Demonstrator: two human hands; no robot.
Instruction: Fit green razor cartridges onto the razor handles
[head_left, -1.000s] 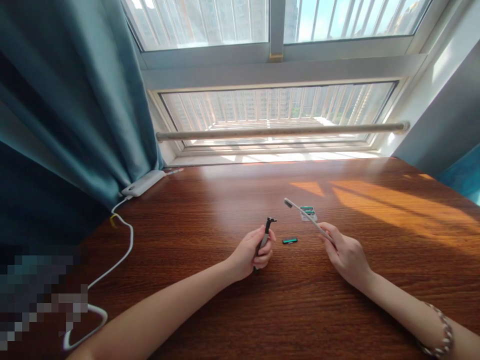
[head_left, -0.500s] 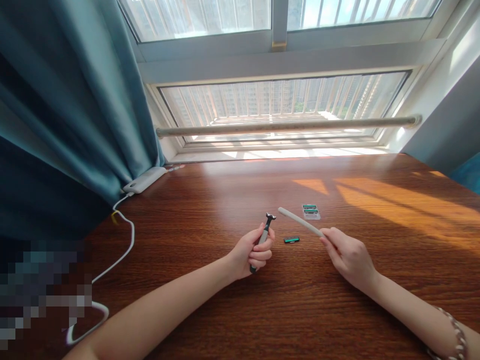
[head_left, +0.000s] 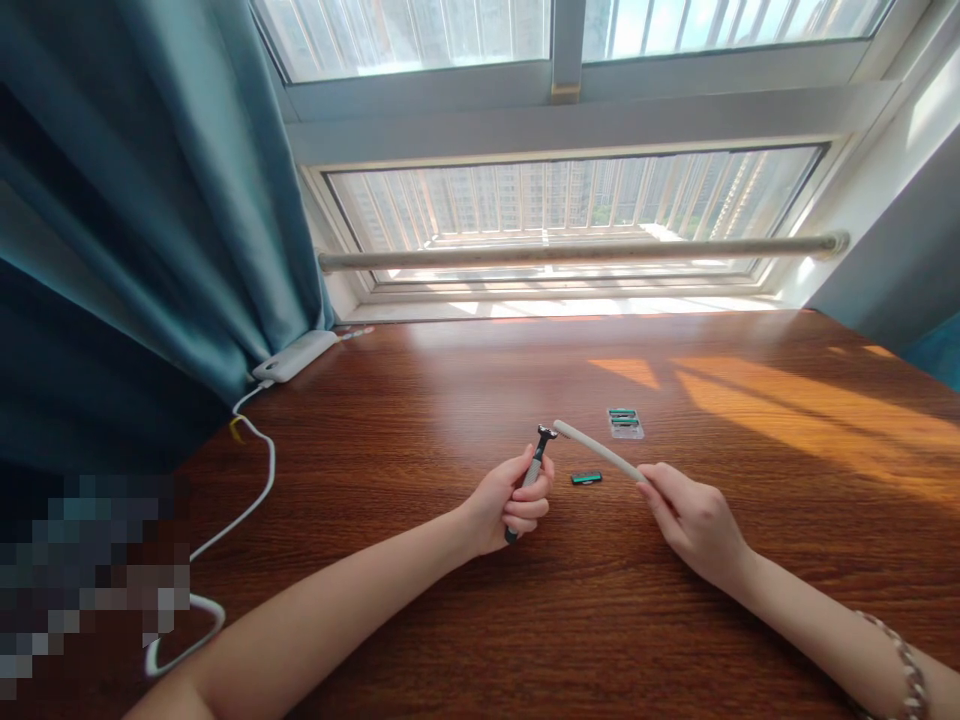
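The left hand has its fingers wrapped round a grey-and-black razor handle, head upward; the right hand's fingers pinch a slim, pale-grey toothbrush, its brush end right at that head. A black-and-green razor cartridge lies between them on the brown wood-grain bench.

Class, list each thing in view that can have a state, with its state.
Left hand: closed around razor
Right hand: gripping toothbrush
Razor: held tilted
Toothbrush: slanted, head near razor's
Loose cartridge: lying on table
Clear case: on table, holding two cartridges
White device: cable plugged in
Curtain: hanging at left
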